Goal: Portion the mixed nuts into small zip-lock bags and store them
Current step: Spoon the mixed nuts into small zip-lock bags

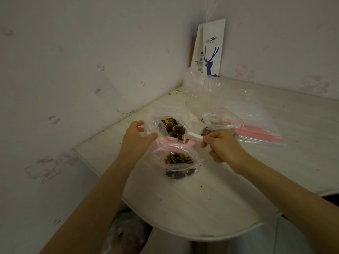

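Forearms: both reach in from the bottom edge, across the pale table [183, 208], and meet over the bags.
Near small bag [178, 162]: sits closest on the table, pink zip mouth gaping, already partly filled with mixed nuts [178, 159].
Left hand [136, 140]: thumb and fingers close on the clear plastic rim of the large bag [157, 118], propping its mouth open.
Large bag: lies just behind the near small bag, and the bulk of the nuts shows inside it.
Right hand [222, 145]: pinches the end of the white handle of the spoon [178, 130], other fingers curled under.
Spoon: bowl is loaded with nuts and hovers at the large bag's mouth, just above and behind the small bag.
Step in hand: looks like a scoop on its way from supply to portion.
Next move: swing the loaded bowl toward the person, over the small bag's opening, then tip it. Level carry matters, because the mouth is narrow and floppy.
Second small bag [220, 120]: to the right, open, a few nuts at its base.
Stack of empty zip-lock bags [256, 132]: flat beside it, pink strips showing.
Corner: a paper coffee bag [211, 50] leans on the wall, clear cups [213, 87] in front.
Progress: sealing and storing not yet begun, by the look of it.
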